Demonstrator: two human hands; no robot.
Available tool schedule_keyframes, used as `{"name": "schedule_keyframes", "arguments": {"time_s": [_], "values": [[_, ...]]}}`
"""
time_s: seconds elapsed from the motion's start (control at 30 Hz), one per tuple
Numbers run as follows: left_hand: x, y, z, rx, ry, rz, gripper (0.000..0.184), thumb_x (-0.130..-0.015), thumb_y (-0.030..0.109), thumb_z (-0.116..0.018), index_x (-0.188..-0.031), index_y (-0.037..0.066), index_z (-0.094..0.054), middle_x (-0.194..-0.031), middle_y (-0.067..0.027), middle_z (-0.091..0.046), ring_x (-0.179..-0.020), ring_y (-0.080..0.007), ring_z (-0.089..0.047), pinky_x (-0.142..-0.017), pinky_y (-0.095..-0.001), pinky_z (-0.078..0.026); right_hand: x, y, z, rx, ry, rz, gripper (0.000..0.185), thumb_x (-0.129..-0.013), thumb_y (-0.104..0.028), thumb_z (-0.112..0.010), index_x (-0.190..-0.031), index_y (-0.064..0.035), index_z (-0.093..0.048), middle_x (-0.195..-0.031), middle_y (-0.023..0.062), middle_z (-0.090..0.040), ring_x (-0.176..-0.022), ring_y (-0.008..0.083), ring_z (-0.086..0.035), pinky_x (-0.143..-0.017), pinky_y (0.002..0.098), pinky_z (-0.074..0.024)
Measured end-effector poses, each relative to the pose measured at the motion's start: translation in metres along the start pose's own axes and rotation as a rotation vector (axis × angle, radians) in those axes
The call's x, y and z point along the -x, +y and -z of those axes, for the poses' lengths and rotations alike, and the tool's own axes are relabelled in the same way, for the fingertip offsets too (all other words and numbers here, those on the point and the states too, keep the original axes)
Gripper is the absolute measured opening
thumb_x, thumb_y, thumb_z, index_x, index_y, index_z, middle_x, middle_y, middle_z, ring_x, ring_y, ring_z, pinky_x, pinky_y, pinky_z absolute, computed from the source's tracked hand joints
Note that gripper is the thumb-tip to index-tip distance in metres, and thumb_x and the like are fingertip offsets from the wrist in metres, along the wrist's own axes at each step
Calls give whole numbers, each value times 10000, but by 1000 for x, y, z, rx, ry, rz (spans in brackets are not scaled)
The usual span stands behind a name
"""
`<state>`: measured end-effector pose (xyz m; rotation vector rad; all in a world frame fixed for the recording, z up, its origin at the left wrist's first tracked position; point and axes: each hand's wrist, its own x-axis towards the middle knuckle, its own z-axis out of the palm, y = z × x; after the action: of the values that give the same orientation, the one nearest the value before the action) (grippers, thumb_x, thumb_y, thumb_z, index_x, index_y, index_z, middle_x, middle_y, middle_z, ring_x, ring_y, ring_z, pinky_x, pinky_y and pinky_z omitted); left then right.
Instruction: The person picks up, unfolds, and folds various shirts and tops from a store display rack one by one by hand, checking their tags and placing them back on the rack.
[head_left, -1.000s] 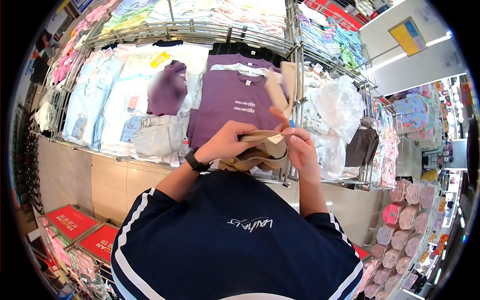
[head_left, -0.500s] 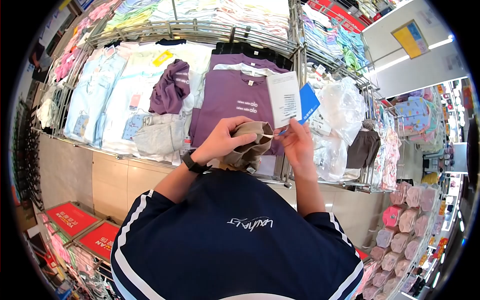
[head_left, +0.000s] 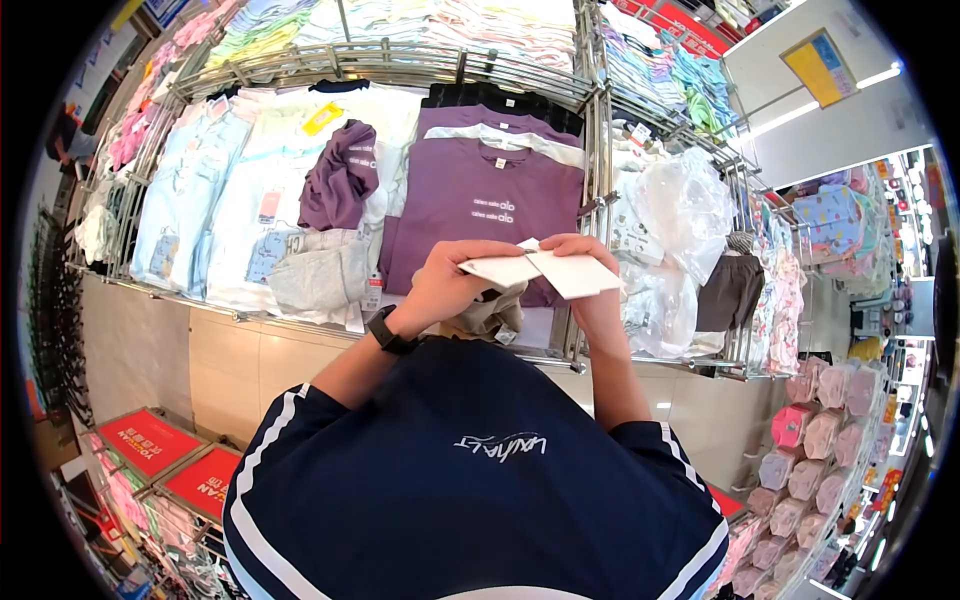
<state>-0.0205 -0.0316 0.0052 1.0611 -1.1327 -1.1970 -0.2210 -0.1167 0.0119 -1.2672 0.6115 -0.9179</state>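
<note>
My left hand (head_left: 452,290), wearing a black watch, is closed on a white hang tag (head_left: 500,270), with its fingers along the tag's top edge. In my right hand (head_left: 598,300) is a second white hang tag (head_left: 578,272), its fingers also closed. The two tags meet or overlap between my hands. A brown folded garment (head_left: 488,316) hangs below my left hand, largely hidden; whether that hand also grips it is unclear. Just beyond lies a purple T-shirt (head_left: 480,190) with small white lettering, flat on a stack.
A metal rail (head_left: 455,78) runs behind the display. Left of the purple stack lie a crumpled purple garment (head_left: 340,180), a grey folded garment (head_left: 320,272) and light blue clothes (head_left: 180,200). Clear plastic bags (head_left: 685,205) sit on the right, beside dark shorts (head_left: 730,290).
The right hand has moved slightly left and up. The tags, earlier upright with a blue card beside them, are now tilted low between both hands, and the blue card no longer shows.
</note>
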Motion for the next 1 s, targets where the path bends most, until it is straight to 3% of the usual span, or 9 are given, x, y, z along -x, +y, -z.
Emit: {"name": "schedule_keyframes", "arguments": {"time_s": [0.13,0.27,0.47,0.57,0.63,0.7,0.9,1.0], "values": [[-2,6,4,34,-5,104,329,-821,33,-669,-1148,11,-636,-984,-54,-688,-912,-105,-622,-824,-248,-491,-1,-4,-5,-85,95,-136,143,-860,81,-551,-974,17,-611,-1002,125,-647,-852,159,-635,-707,249,-530],[-1,6,8,-107,-13,55,364,-813,49,-685,-1170,12,-618,-1013,-37,-669,-924,-81,-600,-837,-250,-486,-3,4,6,-130,202,-34,171,-844,112,-536,-973,24,-603,-983,125,-644,-836,174,-636,-684,267,-535],[-2,-1,12,-86,-48,-2,309,-799,-28,-635,-1091,57,-689,-975,-46,-666,-868,-98,-606,-774,-246,-471,6,1,9,-137,126,-37,170,-803,142,-536,-902,16,-590,-974,128,-636,-858,170,-620,-703,263,-512],[-3,-8,7,-162,26,-65,322,-755,-95,-598,-1004,63,-729,-949,-61,-658,-803,-135,-607,-711,-245,-463,4,12,17,28,94,128,157,-800,102,-571,-909,-8,-596,-1015,130,-627,-895,175,-606,-769,277,-493],[0,-7,1,-247,46,-196,345,-728,-119,-583,-979,62,-737,-928,-71,-648,-774,-158,-601,-677,-240,-459,5,8,19,-93,19,114,93,-788,19,-643,-786,-58,-591,-1084,137,-604,-967,193,-578,-835,289,-469],[2,-10,-6,-293,71,-315,343,-711,-130,-587,-937,70,-751,-886,-69,-630,-749,-177,-597,-634,-240,-457,5,7,21,-85,1,117,173,-781,-17,-676,-682,-81,-550,-1099,141,-596,-993,197,-566,-850,287,-464],[6,-12,-13,-366,-44,-416,290,-731,-98,-627,-922,81,-751,-849,-63,-620,-732,-192,-610,-623,-267,-469,2,7,22,-169,-29,90,181,-796,-40,-664,-688,-80,-525,-1042,119,-593,-922,169,-567,-833,272,-459],[7,-2,-16,-352,-71,-379,252,-745,-70,-649,-943,59,-737,-818,-59,-625,-693,-161,-599,-601,-256,-460,2,4,20,-152,-5,105,133,-794,-33,-624,-723,-70,-518,-932,87,-569,-828,139,-540,-743,241,-445]]}}
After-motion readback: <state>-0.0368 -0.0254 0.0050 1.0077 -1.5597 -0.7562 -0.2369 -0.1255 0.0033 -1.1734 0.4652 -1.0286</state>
